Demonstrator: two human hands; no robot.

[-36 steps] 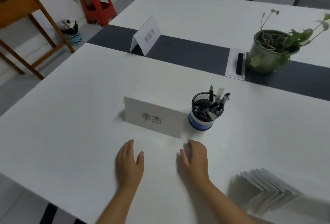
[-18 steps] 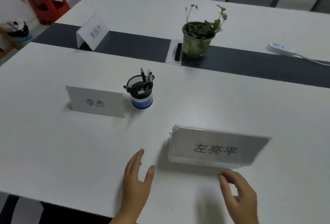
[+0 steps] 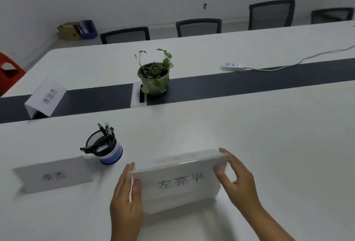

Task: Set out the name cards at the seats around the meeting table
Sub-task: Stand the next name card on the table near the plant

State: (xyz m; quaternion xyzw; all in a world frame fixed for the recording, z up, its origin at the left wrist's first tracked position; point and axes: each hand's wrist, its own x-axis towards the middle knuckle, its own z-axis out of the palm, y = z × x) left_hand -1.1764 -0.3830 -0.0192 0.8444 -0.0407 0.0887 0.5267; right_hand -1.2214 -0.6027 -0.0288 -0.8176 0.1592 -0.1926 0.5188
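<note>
A stack of clear name cards (image 3: 180,181), the front one printed 左亮平, stands on the white meeting table (image 3: 269,144) near its front edge. My left hand (image 3: 125,200) grips the stack's left end and my right hand (image 3: 237,179) grips its right end. One name card (image 3: 53,175) stands on the table to the left, next to the pen cup. Another name card (image 3: 46,97) stands at the table's far left end on the dark centre strip.
A mesh pen cup (image 3: 104,145) with a blue base stands just left of the stack. A potted plant (image 3: 154,75) and a cable hatch (image 3: 139,95) sit on the dark strip. A power strip (image 3: 232,67) with its cord lies further right. Several chairs (image 3: 198,26) line the far side.
My view swung right from the placed card. Both hands moved from flat on the table to the ends of the card stack and closed on it.
</note>
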